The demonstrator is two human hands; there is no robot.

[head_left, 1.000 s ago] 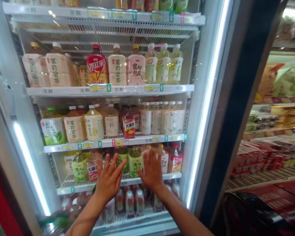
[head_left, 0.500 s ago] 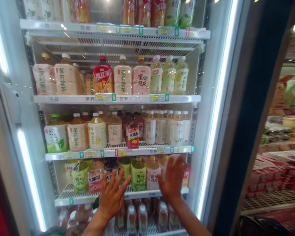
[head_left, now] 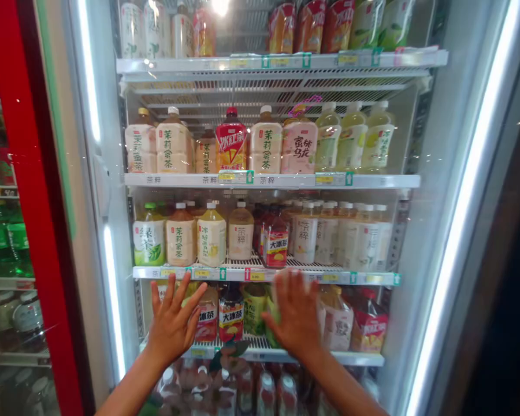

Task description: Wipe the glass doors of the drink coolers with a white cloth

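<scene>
My left hand (head_left: 173,323) is raised in front of a drinks cooler, fingers spread and holding nothing. It covers part of the fourth shelf's bottles, beside a red-labelled iced tea bottle (head_left: 206,315). To its right, my right hand (head_left: 295,315) is up too, somewhat blurred, with its fingers stretched out and nothing in it. Behind that hand are partly hidden green bottles; a dark iced tea bottle (head_left: 231,316) stands between the two hands. A small red iced tea bottle (head_left: 276,242) sits on the shelf just above. Whether either hand touches the glass, I cannot tell.
White wire shelves (head_left: 272,181) hold rows of bottled teas. Bright light strips (head_left: 463,219) run down both sides of the cooler. A red frame (head_left: 30,173) at the left borders another cooler with green bottles (head_left: 19,245). Reflections cross the front.
The view has swung left, so the cooler appears further right and the red-framed cooler has come into sight. My hands have moved apart slightly, the left one now further left across the shelves.
</scene>
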